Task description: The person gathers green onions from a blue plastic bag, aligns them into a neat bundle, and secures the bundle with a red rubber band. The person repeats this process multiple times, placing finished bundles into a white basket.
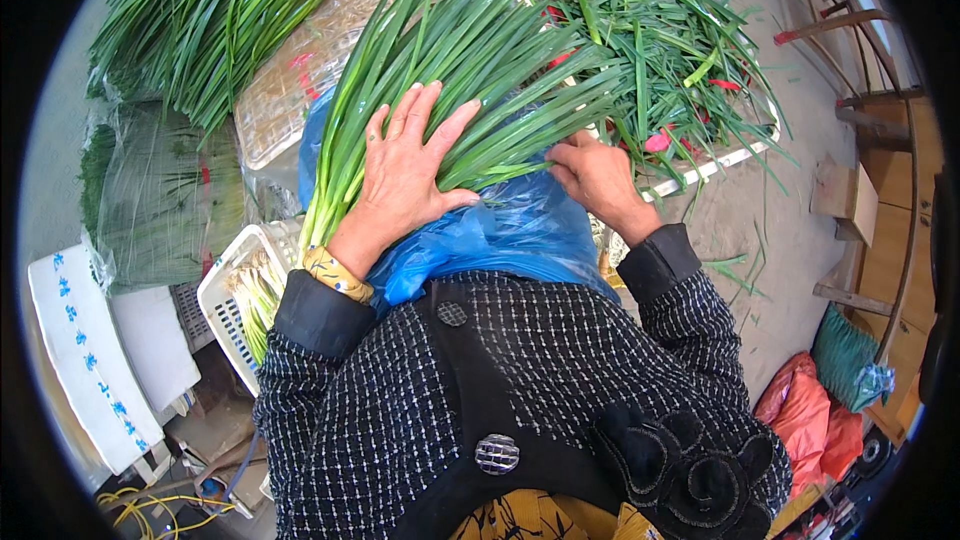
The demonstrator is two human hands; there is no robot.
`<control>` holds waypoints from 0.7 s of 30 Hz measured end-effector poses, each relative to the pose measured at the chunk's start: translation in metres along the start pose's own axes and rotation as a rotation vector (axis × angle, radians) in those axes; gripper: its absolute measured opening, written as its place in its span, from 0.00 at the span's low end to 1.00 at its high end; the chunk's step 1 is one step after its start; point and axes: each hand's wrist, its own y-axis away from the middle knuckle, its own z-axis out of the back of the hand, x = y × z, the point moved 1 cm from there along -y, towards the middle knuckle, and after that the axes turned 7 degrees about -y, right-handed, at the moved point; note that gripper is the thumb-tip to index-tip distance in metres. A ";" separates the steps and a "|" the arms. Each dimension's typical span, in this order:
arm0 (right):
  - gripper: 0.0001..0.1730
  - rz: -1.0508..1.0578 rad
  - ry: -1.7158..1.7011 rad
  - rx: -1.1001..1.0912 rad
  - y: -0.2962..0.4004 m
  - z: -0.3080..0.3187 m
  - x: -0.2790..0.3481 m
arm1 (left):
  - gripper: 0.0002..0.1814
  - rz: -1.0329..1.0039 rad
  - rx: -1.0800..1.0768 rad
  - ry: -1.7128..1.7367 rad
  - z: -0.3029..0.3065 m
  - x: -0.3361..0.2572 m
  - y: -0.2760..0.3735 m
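Observation:
A fanned bunch of garlic chives [457, 67] lies across my lap on a blue plastic sheet [517, 225]. Its pale stems point toward me at the left and its leaf tips spread to the upper right. My left hand [409, 161] rests flat on top of the bunch, fingers spread apart. At the right edge of the leaves, my right hand [596, 172] pinches a leaf end between thumb and fingers; the fingertips are partly hidden. Just beyond that hand is a white crate [712, 169] heaped with loose leaf pieces [660, 67] and red strips.
More chives [217, 22], tied with a red band, lie at the upper left by a plastic-wrapped bundle [165, 195]. A white basket [232, 315] holds white-ended stems at my left. A foam board [94, 360] bears writing. A metal-legged stool [832, 26] stands upper right.

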 end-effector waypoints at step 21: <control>0.07 0.153 0.185 -0.156 -0.033 0.012 0.006 | 0.48 0.003 -0.021 0.039 -0.012 0.006 -0.001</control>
